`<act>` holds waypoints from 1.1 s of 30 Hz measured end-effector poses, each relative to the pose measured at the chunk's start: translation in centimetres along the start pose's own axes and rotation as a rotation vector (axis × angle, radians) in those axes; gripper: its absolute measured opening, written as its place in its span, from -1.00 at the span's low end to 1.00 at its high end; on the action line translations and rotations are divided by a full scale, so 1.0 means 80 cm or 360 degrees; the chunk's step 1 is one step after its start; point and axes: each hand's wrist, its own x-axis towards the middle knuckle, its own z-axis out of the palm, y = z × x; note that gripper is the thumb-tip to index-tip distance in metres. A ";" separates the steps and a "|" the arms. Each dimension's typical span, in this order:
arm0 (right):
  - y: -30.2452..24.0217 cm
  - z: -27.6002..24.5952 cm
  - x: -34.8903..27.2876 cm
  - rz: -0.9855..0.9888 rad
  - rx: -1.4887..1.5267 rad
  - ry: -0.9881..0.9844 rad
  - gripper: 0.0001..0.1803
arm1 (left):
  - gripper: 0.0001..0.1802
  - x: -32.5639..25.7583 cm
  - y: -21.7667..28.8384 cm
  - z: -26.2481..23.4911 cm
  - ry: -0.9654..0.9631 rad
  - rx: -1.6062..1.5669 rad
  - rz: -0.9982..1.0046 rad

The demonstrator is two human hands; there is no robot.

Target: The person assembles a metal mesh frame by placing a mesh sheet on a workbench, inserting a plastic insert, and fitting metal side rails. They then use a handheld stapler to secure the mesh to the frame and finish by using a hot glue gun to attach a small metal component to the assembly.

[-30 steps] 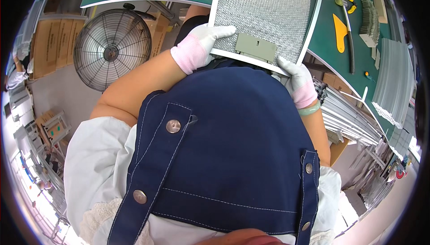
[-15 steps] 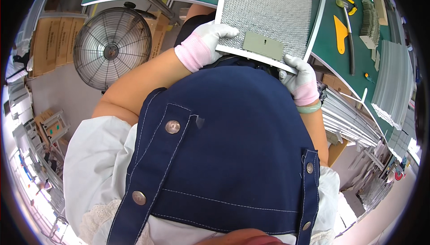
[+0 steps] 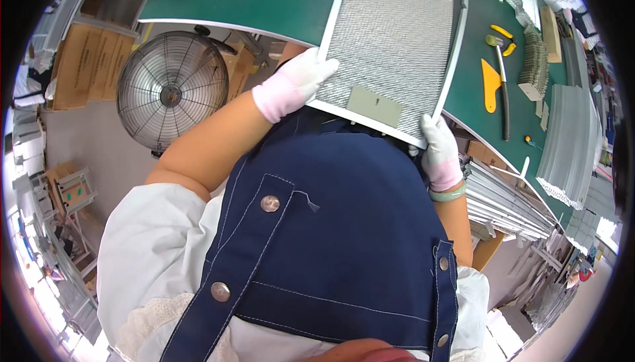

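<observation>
A silver mesh filter panel [image 3: 397, 31] with white frame strips along its sides lies partly on the green table and juts toward my body. My left hand [image 3: 301, 81], in a white glove with a pink cuff, is closed on the frame's near left corner, thumb on top. At the near right corner my right hand [image 3: 438, 147], gloved alike, pinches the frame; some of its fingers are hidden underneath. A grey-green rectangular plate [image 3: 374, 106] with a small slot sits at the panel's near edge, between my hands. A dark gap shows between mesh and right strip near the top.
On the green table [image 3: 251, 4] at right lie a hammer [image 3: 501, 77], a yellow scraper [image 3: 490, 84], yellow-handled pliers [image 3: 508, 49] and a stack of metal pieces [image 3: 533, 67]. Corrugated sheets [image 3: 570, 143] lie beyond. A black floor fan [image 3: 170, 94] stands left; metal strips [image 3: 506, 196] are stored under the table.
The view has shifted, so the table and tools sit lower in it. Both hands still hold the panel's near corners, and my right hand's grip has moved slightly along its corner.
</observation>
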 end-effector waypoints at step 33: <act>-0.032 0.011 -0.038 -0.0425 -0.0229 -0.0180 -0.49 | -0.43 0.064 0.113 -0.045 -0.0008 0.0001 0.0307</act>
